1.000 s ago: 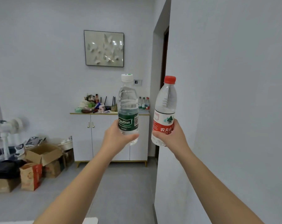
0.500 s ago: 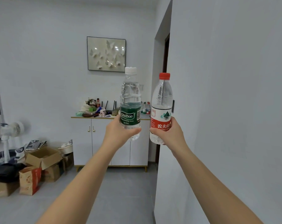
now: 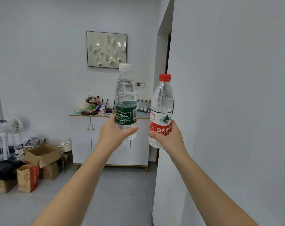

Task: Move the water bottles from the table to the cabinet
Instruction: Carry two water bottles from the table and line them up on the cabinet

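Observation:
My left hand (image 3: 113, 134) grips a green-labelled water bottle (image 3: 126, 101) with a white cap, held upright at arm's length. My right hand (image 3: 168, 137) holds a red-labelled water bottle (image 3: 162, 111) with a red cap, also upright, just to the right of the first. Ahead against the far wall stands a white cabinet (image 3: 83, 137) with gold handles. Several small water bottles (image 3: 143, 106) stand on the right end of its top, partly hidden behind the two held bottles.
Clutter (image 3: 93, 106) covers the cabinet top's left half. Cardboard boxes (image 3: 40, 154) and a red paper bag (image 3: 28, 179) sit on the floor at left, beside a white fan (image 3: 9, 128). A wall corner (image 3: 163, 144) juts in close on my right. Grey floor (image 3: 119, 193) stretches ahead.
The view has shifted slightly and the cabinet looks a little nearer. Both bottles stay upright in my hands; the red-labelled one has dropped a little lower than the green one.

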The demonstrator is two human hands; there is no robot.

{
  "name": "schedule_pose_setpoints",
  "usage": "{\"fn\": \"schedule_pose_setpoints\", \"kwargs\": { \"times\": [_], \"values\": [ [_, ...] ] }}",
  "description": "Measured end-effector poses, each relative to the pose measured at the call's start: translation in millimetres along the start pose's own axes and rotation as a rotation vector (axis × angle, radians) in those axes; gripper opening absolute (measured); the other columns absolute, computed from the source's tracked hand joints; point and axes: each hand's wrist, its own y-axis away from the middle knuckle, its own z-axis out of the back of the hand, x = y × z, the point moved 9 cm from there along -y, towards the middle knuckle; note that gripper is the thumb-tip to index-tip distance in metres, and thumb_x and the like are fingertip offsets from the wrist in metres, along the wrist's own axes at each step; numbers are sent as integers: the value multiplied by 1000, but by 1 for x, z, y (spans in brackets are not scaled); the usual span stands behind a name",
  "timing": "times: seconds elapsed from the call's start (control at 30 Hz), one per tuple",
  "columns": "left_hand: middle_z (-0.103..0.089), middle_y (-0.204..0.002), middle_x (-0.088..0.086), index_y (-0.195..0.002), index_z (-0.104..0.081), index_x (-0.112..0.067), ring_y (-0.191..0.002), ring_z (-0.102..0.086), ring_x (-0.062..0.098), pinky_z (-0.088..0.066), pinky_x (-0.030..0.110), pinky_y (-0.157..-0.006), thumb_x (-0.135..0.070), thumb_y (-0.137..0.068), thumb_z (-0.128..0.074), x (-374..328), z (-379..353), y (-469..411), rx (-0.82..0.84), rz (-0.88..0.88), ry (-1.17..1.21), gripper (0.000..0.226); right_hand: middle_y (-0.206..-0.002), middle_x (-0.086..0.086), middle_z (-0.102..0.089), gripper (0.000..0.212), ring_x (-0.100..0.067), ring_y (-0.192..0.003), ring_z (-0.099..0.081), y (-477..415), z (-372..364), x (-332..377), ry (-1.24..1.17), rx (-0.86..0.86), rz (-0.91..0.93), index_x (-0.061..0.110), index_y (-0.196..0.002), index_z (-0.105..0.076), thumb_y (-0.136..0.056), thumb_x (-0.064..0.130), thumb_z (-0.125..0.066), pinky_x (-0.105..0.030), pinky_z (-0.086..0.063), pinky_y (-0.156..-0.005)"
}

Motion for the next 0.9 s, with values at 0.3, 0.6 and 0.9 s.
{"fn": "schedule_pose_setpoints", "kwargs": {
  "times": [0.3,0.6,0.9],
  "values": [
    [-59,-97,-24,-121,-55,-29,-89,-57,-7,-39,9,-69,-34,-63,-88,35,-32,-21,30,43,0,67,-122,6,-63,74,-16,-111,-62,-33,-12,-34,-17,0,-57,26,-133,-49,-71,23,-88,-45,-53,-98],
    [-58,-93,-26,-119,-55,-30,-83,-53,-12,-36,4,-63,-34,-64,-88,101,-42,-100,41,52,12,64,-105,21,-59,74,-5,-98,-60,-108,-60,-84,7,-61,-52,31,-130,-48,-69,22,-89,-30,-52,-89],
    [-62,-102,-17,-125,-55,-25,-91,-59,0,-39,8,-67,-31,-64,-88,163,-49,-205,89,45,35,70,-108,19,-58,72,-7,-101,-58,-196,-119,-121,23,-113,-50,32,-129,-47,-71,21,-88,-20,-49,-78]
  ]
}}
